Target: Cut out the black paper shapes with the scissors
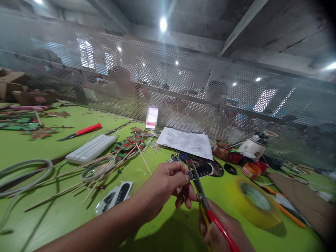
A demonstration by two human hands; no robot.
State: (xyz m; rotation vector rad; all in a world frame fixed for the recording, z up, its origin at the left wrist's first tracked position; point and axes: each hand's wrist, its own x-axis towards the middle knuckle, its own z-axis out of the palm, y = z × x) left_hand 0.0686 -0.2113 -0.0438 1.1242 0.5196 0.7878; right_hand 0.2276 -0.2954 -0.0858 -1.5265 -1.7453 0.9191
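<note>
My right hand (220,227), low in the picture, is closed around the handles of scissors (200,190) with red and yellow grips. The scissor blades point up and away, slightly parted, beside the fingertips of my left hand (170,185). Between thumb and forefinger, my left hand pinches a small dark cut-out (192,175) by one end. Just behind it lies a black shoe-shaped piece (204,170) with white marks; whether the two are joined I cannot tell. A sheet with printed line drawings (186,141) is farther back on the green table (168,231).
Yellow tape roll (256,201) at right, near orange-handled scissors (290,215) and small paint pots (250,169). At left are wooden sticks (91,175), a white power strip (90,148), red-handled shears (88,129) and a printed card (115,197). A perforated screen (168,84) stands behind.
</note>
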